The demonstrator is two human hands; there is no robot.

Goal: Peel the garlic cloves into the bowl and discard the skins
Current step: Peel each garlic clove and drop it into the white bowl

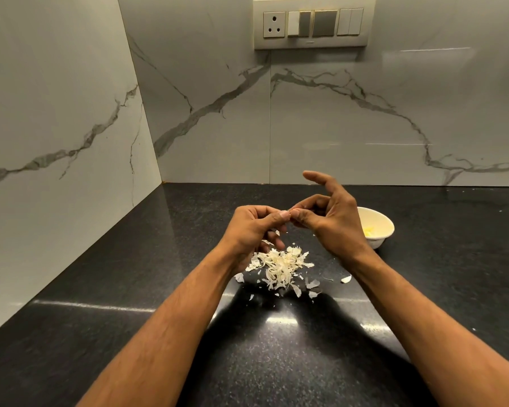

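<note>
Left hand [252,227] and right hand [328,218] pinching one tiny garlic clove [289,212] together above skins [279,265]; bowl [378,227] at three o'clock.

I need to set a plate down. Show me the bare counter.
Free: the counter left of the left hand, out to the side wall. Crowded: the skins under both hands, and the bowl behind the right hand.

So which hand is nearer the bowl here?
Right. The right hand overlaps the bowl's left rim in view; the left hand is further left, above the skins.
</note>
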